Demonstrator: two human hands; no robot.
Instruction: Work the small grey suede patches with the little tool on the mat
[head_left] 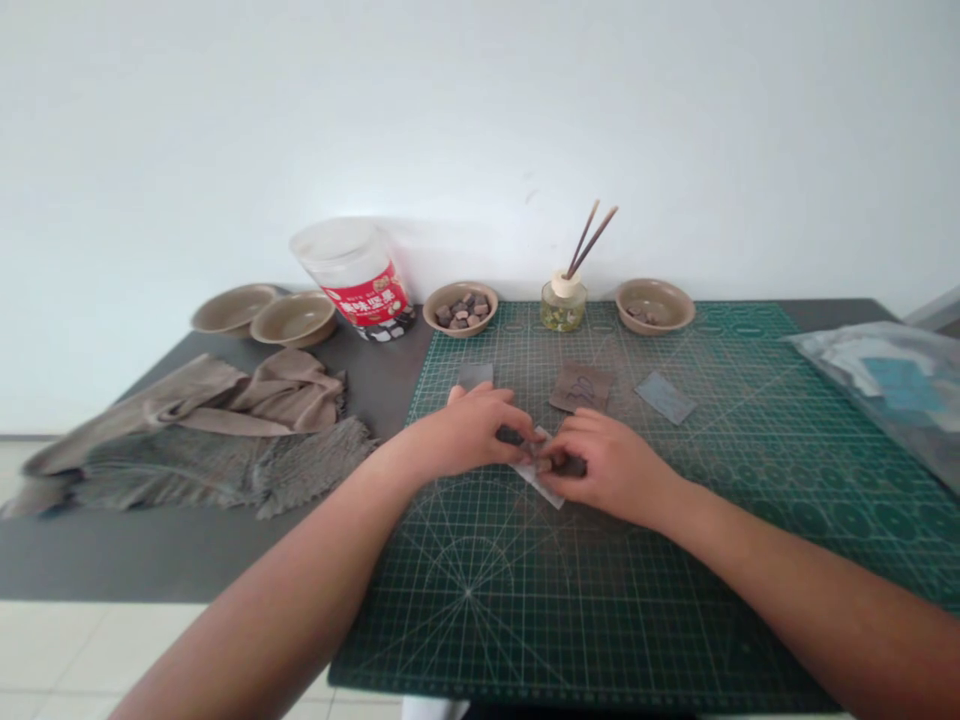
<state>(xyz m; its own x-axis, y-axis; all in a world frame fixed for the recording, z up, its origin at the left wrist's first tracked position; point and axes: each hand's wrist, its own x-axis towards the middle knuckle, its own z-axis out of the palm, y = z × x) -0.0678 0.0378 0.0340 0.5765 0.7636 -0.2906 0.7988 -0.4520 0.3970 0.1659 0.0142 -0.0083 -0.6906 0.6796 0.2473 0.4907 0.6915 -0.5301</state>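
My left hand (480, 430) and my right hand (619, 465) meet over the green cutting mat. Between them lies a small, pale, flat packet (551, 492), set at a slant. Both hands pinch it near its upper part, thumbs and fingertips close together. The fingers cover much of it, so whether anything is inside cannot be seen. Just beyond my right hand is a brown square piece (581, 385) with dark curved marks. To its right rests a flat grey-blue packet (665, 397). Behind my left hand a similar greyish piece (476, 375) is partly hidden.
Along the wall stand a bowl of brownish chunks (461, 312), a reed diffuser (564, 303), a bowl with a few bits (660, 300) and a tilted-looking plastic jar (367, 290). Two bowls (294, 320) and crumpled cloths (225, 430) are left. A plastic bag (892, 375) lies right.
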